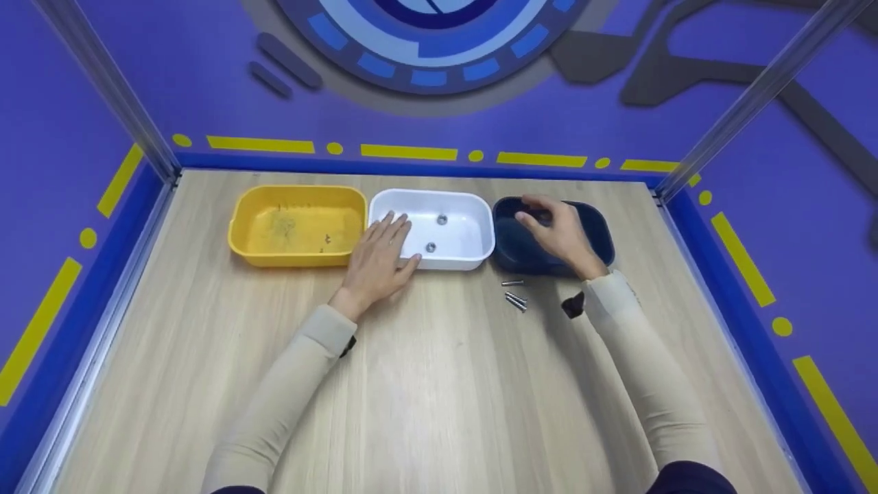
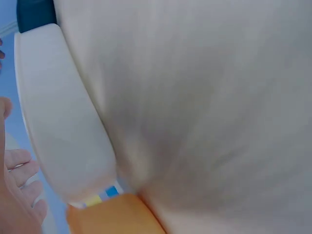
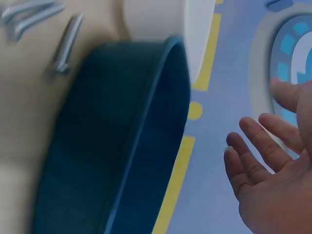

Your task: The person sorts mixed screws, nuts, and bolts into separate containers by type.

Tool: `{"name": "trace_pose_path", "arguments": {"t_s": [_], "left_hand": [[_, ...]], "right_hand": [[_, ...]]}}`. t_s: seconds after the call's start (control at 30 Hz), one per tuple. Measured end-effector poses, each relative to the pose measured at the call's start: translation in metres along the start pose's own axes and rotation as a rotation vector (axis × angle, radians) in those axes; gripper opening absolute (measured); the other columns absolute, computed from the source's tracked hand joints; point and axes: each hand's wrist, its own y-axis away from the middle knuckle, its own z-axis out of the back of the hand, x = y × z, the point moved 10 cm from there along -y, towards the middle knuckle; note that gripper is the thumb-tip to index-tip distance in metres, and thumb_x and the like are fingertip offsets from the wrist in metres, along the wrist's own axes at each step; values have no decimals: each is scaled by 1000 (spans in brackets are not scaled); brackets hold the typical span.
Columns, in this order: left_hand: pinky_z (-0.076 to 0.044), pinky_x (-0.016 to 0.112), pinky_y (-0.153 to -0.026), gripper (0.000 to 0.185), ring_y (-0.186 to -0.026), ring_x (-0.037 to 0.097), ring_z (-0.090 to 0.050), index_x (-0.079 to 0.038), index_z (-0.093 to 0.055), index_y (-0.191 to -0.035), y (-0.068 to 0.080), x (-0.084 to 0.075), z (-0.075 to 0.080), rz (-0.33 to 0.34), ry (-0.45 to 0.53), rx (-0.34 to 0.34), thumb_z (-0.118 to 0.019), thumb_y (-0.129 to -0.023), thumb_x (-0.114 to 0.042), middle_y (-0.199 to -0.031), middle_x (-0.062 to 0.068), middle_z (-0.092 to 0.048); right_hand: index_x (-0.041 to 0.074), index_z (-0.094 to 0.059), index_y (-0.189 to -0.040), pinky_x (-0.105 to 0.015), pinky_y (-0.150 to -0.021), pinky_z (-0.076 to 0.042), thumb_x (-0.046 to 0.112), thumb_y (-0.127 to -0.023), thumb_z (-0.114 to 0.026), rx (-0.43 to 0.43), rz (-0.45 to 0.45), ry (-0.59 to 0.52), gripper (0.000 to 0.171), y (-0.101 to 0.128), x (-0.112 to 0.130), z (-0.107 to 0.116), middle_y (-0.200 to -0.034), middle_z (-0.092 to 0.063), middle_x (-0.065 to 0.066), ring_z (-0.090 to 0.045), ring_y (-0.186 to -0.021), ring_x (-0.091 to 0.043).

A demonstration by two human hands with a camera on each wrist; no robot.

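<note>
No words, numbers or brand names can be read; the printed marks are bare shapes. On the back wall [image 1: 206, 110], straight behind the white tub [image 1: 446, 263], stands a round blue emblem [image 1: 429, 77]. Between that emblem and the white tub runs a row of yellow bars [image 1: 409, 151] and yellow dots [image 1: 475, 156]. Inside the yellow tub [image 1: 295, 261], left of the white tub, small dark marks [image 1: 328, 239] are too small to make out.
</note>
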Motion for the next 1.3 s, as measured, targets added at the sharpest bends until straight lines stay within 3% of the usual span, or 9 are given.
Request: {"name": "trace_pose_path", "arguments": {"t_s": [0.13, 0.33, 0.57, 0.73, 1.07, 1.3], "left_hand": [[-20, 49, -136, 68, -162, 34, -31, -3, -45, -161, 1, -16, -2, -11, 39, -11, -54, -109, -46, -168, 14, -44], [-31, 52, -132, 65, -157, 36, -40, -3, -51, -156, 2, -44, -3, -60, 110, -72, -64, -105, -41, -163, 14, -51], [-35, 49, -130, 64, -152, 35, -47, -2, -55, -152, 5, -80, -12, -140, 140, -95, -67, -103, -40, -159, 14, -56], [-36, 47, -130, 63, -150, 33, -50, -3, -55, -153, 4, -102, -20, -191, 135, -78, -68, -102, -39, -156, 14, -58], [-47, 42, -122, 54, -136, 30, -61, -1, -65, -141, 5, -147, -41, -338, 161, -41, -73, -98, -34, -142, 13, -68], [-53, 38, -112, 50, -126, 25, -64, -7, -66, -138, 1, -156, -62, -302, 174, 35, -74, -98, -35, -137, 7, -70]], "right_hand": [[-1, -66, -142, -56, -112, -53, 28, -103, -74, -3, -28, 33, 50, 9, -14, 10, -141, -68, -22, -65, -131, -41], [3, -59, -150, -57, -119, -46, 37, -100, -77, 10, -57, 84, 63, 22, -35, 22, -151, -61, -20, -57, -140, -41], [6, -48, -160, -64, -124, -38, 50, -98, -76, 69, -74, 172, 81, 39, -60, 30, -164, -48, -20, -45, -151, -43], [6, -41, -164, -68, -128, -29, 58, -97, -73, 106, -95, 260, 90, 48, -76, 36, -170, -39, -20, -36, -157, -44], [1, -36, -165, -69, -129, -24, 61, -97, -70, 116, -94, 380, 97, 62, -108, 45, -172, -33, -25, -30, -159, -47], [-3, -32, -165, -67, -130, -21, 59, -98, -69, 105, -112, 403, 98, 72, -128, 51, -173, -28, -26, -24, -161, -47]]}}
